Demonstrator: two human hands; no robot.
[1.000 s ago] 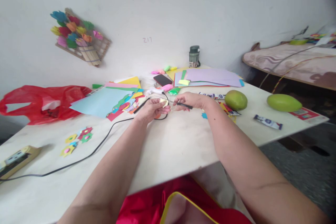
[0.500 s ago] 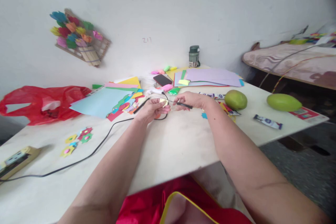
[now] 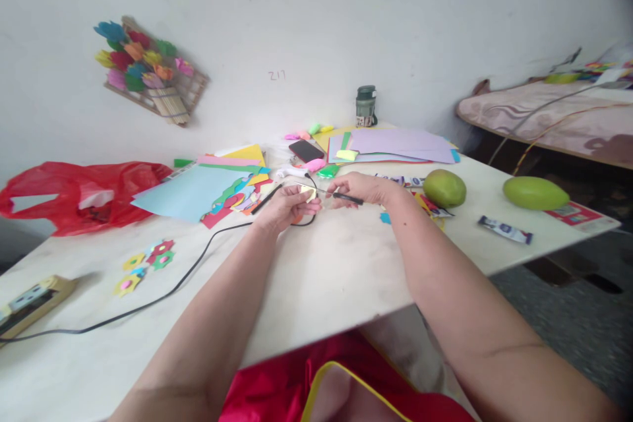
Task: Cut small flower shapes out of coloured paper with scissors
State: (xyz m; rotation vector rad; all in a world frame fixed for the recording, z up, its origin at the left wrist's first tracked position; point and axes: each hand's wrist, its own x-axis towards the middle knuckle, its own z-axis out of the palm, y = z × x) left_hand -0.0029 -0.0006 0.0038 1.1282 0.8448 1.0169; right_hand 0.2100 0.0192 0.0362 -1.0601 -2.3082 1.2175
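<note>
viewing remotely, i find the left hand (image 3: 284, 208) with thumb and fingers pinched together on a small pale yellow piece (image 3: 309, 193). the piece is over the middle of the desk (image 3: 321, 290), nearer the far edge than the near one; whether the hand rests on the surface, i cannot tell. the right hand (image 3: 355, 186) has its fingers clamped around the black handle of a slim tool (image 3: 347, 198), whose metal part runs leftward to the piece. i judge it to be scissors but cannot confirm this, nor whether metal and piece touch.

change over the last second: none that i can make out. both hands, tool and piece have kept their places. i take this as a steady hold, the piece under control, with any working motion too fine for me to register.

surroundings: flower cutouts (image 3: 127, 284) lie toward the left edge, and a black cord (image 3: 198, 261) passes between them and the left forearm. paper scraps (image 3: 232, 203) and a blue sheet (image 3: 185, 191) lie just beyond the left hand, with a red bag (image 3: 113, 194) at the far left corner. a phone (image 3: 306, 151) and a cup (image 3: 365, 107) stand toward the far edge. a green fruit (image 3: 537, 193) and a tube (image 3: 505, 229) lie toward the right corner.
</note>
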